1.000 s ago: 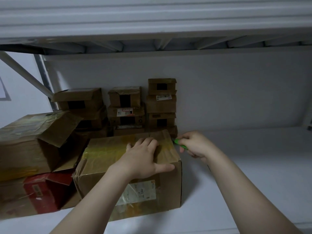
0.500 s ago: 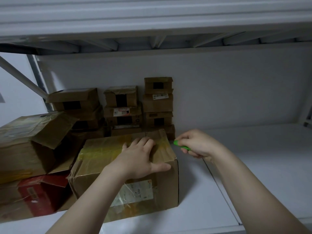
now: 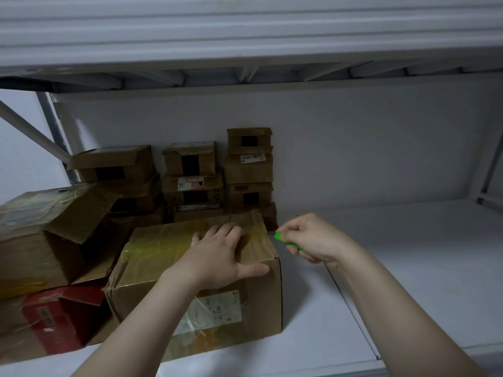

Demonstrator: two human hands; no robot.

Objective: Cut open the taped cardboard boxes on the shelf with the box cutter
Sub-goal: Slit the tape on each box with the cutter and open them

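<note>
Still, over 1 second little moved: the left hand [image 3: 217,258] lay flat on the taped cardboard box [image 3: 160,254], the right hand [image 3: 313,238] gripped the green box cutter [image 3: 282,238] just beside its top right edge, tape seemingly uncut.

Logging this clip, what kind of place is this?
Probably a storeroom: white metal shelf, small cardboard boxes stacked at the back, a larger taped box under the left hand.

white back wall [image 3: 353,148], diagonal brace [image 3: 30,126]
</note>
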